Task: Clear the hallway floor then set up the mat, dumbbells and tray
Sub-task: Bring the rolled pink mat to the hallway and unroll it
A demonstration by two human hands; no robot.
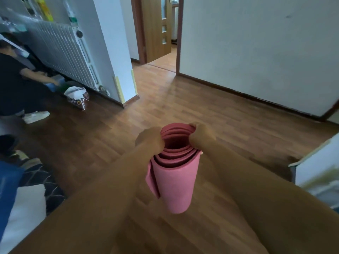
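Observation:
A rolled pink mat [177, 182] hangs upright above the wooden hallway floor [211, 114], in the middle of the view. My left hand [149, 139] grips the left side of its upper rim. My right hand [200, 134] pinches the right side of the same rim. The roll is loose, with its inner layers showing at the top and one flap hanging out at the left. No dumbbells or tray are in view.
Another person [16, 85] crouches at the far left beside a white radiator [64, 50], with bags [77, 96] on the floor there. A white cabinet [319, 169] stands at the right edge. Dark patterned cloth [36, 175] lies at lower left. An open doorway [161, 33] is ahead.

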